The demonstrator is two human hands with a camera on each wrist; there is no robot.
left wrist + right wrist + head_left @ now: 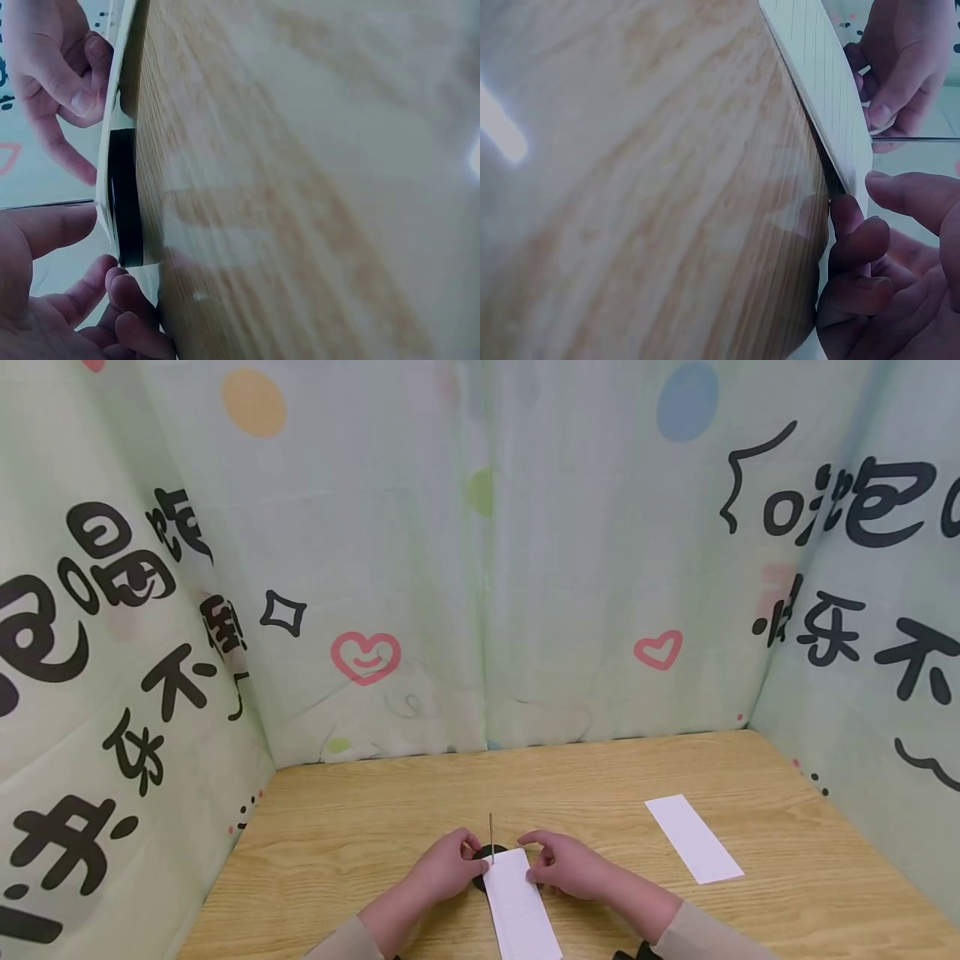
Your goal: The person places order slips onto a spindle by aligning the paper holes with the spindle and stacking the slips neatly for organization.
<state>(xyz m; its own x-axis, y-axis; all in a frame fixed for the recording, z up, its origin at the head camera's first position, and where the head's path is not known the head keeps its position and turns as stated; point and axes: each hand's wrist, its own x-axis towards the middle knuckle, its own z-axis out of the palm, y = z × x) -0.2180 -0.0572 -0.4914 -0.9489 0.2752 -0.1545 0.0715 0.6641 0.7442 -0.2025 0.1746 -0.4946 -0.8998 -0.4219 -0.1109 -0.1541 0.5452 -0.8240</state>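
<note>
A bill spike stands upright on the table, its thin metal rod (pixel 491 831) rising from a round black base (pixel 127 199). Over that base lies a long white paper slip (pixel 521 906), its far end right at the rod and its near end toward me. Faint ruled lines show on the paper in the right wrist view. My left hand (pixel 447 864) pinches the slip's far left corner, thumb on top, with other fingers beside the base. On the opposite edge, my right hand (pixel 570 864) pinches the paper between thumb and a curled finger.
Another white paper slip (pixel 693 839) lies flat on the wooden table (pixel 360 810) to the right. Printed curtains (pixel 480 610) enclose the table at the back and both sides. A dark object (pixel 643 952) shows at the bottom edge near the right sleeve.
</note>
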